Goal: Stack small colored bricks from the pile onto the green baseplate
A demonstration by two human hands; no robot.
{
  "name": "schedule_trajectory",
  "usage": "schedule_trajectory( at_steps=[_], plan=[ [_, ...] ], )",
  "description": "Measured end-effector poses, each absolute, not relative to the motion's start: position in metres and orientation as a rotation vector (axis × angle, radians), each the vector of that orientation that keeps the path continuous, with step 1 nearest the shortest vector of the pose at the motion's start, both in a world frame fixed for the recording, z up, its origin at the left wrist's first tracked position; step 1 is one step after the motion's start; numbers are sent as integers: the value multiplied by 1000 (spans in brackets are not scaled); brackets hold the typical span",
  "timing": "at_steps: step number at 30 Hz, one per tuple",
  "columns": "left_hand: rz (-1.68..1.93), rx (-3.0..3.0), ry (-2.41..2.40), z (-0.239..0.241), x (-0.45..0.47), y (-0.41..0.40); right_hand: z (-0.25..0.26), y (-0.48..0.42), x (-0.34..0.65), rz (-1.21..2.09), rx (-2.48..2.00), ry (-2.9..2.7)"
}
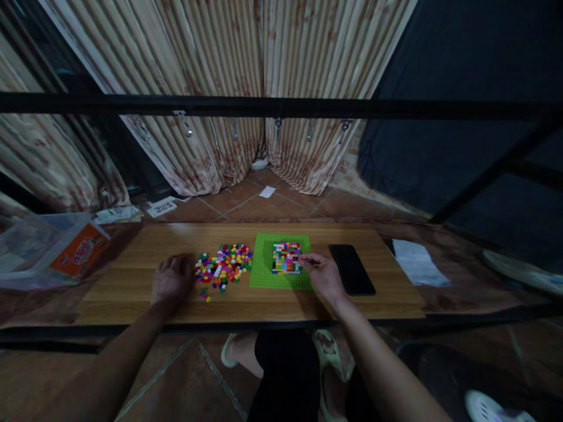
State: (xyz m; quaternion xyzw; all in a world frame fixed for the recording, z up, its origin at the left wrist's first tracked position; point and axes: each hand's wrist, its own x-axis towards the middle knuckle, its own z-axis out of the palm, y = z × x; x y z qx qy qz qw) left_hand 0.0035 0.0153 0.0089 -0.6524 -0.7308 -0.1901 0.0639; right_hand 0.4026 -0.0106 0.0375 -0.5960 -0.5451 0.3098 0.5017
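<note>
A green baseplate [268, 266] lies in the middle of a wooden table [132, 281]. On it stands a block of many-coloured small bricks [285, 258]. My right hand [323, 272] is at the block's right edge, fingers pinched together against it; what they hold is too small to make out. To the left of the plate is a loose heap of coloured bricks [224, 266]. My left hand [172, 280] rests on the table just left of the heap, its fingers curled down and nothing visible in them.
A black phone [352, 269] lies right of my right hand. A clear plastic bag with an orange box [77, 249] sits at the far left. A white paper [416, 261] lies beyond the table's right end. A black bar [281, 108] crosses above.
</note>
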Motion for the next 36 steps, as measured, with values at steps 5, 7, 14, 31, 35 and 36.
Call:
schedule_trajectory(
  at_steps=[5,7,14,31,35,36],
  plan=[
    [-571,-1998,-2209,12,5,16,24,-8,391,696,-1411,-1252],
    [-570,-2005,-2207,14,5,15,21,-9,388,696,-1390,-1246],
    [-570,-2007,-2209,13,4,14,12,-9,388,782,-1338,-1161],
    [-545,-2028,-2242,13,0,12,2,-2,367,957,-1219,-748],
    [-521,-2032,-2243,14,3,11,2,3,359,932,-1232,-670],
    [-525,-2031,-2235,14,4,11,2,5,358,928,-1239,-664]
  ],
)
